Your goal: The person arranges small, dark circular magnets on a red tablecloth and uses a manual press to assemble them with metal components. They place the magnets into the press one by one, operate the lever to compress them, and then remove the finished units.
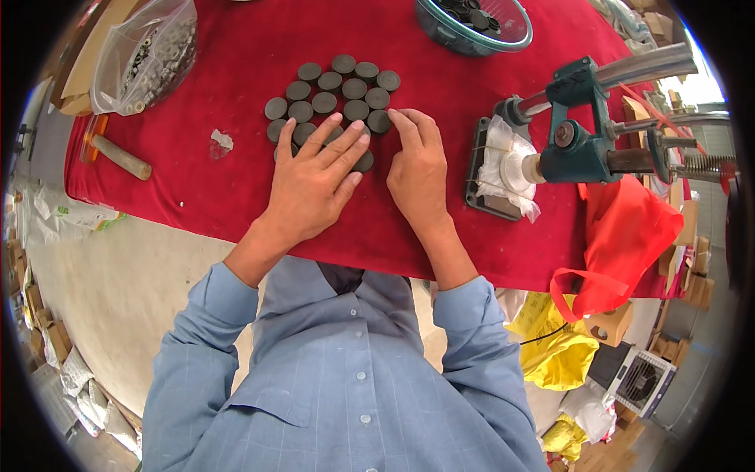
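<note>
Several round dark grey discs point(354, 89) lie flat in a close group on a red cloth. My left hand point(303, 185) rests over the near part of the group, palm down with its fingers spread, covering some of the discs. At the group's right edge, the extended fingertips of my right hand point(421, 173) touch or nearly touch a disc point(379, 121); its other fingers are curled under and partly hidden. No disc shows lifted in either hand.
A green hand press point(578, 138) stands at right, with a red bag point(629, 228) beside it. At the back is a basin point(456, 38) of black parts. On the left are a clear bag of small parts point(149, 67), a hammer point(122, 157) and a white scrap point(222, 140).
</note>
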Motion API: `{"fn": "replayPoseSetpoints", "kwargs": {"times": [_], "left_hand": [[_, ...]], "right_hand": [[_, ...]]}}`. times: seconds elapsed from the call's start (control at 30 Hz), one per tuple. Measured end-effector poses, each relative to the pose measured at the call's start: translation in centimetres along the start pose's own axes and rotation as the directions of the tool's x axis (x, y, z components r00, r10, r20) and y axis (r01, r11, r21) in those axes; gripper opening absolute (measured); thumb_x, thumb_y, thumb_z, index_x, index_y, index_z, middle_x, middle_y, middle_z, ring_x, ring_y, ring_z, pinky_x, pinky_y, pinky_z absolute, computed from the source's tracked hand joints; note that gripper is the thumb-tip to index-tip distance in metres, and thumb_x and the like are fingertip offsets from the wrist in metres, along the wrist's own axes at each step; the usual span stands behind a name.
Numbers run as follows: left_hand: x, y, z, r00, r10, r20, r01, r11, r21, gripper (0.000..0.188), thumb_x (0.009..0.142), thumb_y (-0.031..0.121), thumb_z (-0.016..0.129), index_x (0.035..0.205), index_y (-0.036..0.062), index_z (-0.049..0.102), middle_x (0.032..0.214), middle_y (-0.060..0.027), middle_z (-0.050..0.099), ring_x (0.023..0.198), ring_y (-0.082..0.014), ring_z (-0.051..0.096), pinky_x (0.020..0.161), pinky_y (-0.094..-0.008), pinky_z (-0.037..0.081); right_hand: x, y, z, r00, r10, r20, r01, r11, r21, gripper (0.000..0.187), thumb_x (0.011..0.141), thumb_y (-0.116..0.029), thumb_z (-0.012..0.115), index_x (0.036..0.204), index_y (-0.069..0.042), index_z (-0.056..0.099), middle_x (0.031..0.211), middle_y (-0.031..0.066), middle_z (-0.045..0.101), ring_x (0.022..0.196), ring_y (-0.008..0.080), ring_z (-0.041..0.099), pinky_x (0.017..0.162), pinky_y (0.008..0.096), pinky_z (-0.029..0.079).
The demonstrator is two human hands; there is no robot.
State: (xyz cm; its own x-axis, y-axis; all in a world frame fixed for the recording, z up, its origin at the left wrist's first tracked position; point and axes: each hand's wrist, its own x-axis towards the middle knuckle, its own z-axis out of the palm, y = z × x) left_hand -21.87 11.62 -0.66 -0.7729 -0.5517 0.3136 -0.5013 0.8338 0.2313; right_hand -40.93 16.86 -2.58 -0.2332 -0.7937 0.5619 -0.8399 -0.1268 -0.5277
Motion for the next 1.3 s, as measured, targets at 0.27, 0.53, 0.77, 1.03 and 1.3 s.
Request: {"fn": "replayPoseSetpoints", "kwargs": {"times": [0.27,0.53,0.77,1.03,1.3], "left_hand": [[-1.1,-1.7,-2.8,0.951,-0.111,-0.289,0.040,0.969,-0.242,0.044,0.096,0.003,0.064,0.140,0.0046,0.066,0.148,-0.0152,0.062,0.143,-0.0333,0.053,0.121,-0.0472,0.035],[-6.2,2.2,-3.9,0.992,-0.051,-0.118,0.041,0.996,-0.085,0.049,0.091,0.002,0.069,0.139,0.0019,0.066,0.145,-0.0143,0.065,0.134,-0.0324,0.060,0.109,-0.0457,0.044],[-6.5,2.4,-1.2,0.999,-0.014,-0.039,0.011,0.996,-0.084,0.050,0.092,0.003,0.067,0.143,0.0009,0.063,0.150,-0.0147,0.060,0.135,-0.0340,0.058,0.108,-0.0481,0.045],[-6.4,2.1,-1.7,0.995,0.004,-0.097,-0.004,1.000,-0.003,0.052,0.096,0.007,0.063,0.147,-0.0002,0.059,0.154,-0.0150,0.058,0.144,-0.0348,0.051,0.114,-0.0476,0.038],[-4.4,1.3,-2.0,0.998,-0.050,-0.038,0.054,0.995,0.087,0.054,0.095,0.016,0.067,0.147,-0.0003,0.059,0.153,-0.0152,0.058,0.143,-0.0350,0.050,0.116,-0.0481,0.036]], "right_hand": [[0.2,0.3,-0.8,0.985,0.169,-0.015,-0.163,0.967,0.197,0.054,0.077,0.017,0.053,0.128,0.002,0.063,0.123,0.0202,0.063,0.099,0.0330,0.070,0.081,0.0413,0.059],[0.2,0.6,-0.6,0.978,0.206,-0.030,-0.191,0.945,0.264,0.049,0.079,0.016,0.054,0.124,0.002,0.066,0.122,0.0191,0.065,0.091,0.0275,0.071,0.075,0.0373,0.058],[-0.3,0.6,-0.6,0.979,0.200,-0.043,-0.179,0.938,0.297,0.044,0.080,0.015,0.057,0.121,0.003,0.067,0.118,0.0196,0.065,0.090,0.0295,0.071,0.077,0.0395,0.059],[0.0,0.7,-0.4,0.972,0.227,-0.060,-0.194,0.920,0.339,0.039,0.080,0.014,0.059,0.116,0.003,0.068,0.114,0.0192,0.066,0.091,0.0319,0.071,0.082,0.0427,0.059],[-0.4,0.9,-0.3,0.979,0.195,-0.053,-0.167,0.931,0.325,0.037,0.079,0.013,0.061,0.115,0.004,0.068,0.112,0.0192,0.066,0.095,0.0353,0.069,0.084,0.0449,0.059]]}}
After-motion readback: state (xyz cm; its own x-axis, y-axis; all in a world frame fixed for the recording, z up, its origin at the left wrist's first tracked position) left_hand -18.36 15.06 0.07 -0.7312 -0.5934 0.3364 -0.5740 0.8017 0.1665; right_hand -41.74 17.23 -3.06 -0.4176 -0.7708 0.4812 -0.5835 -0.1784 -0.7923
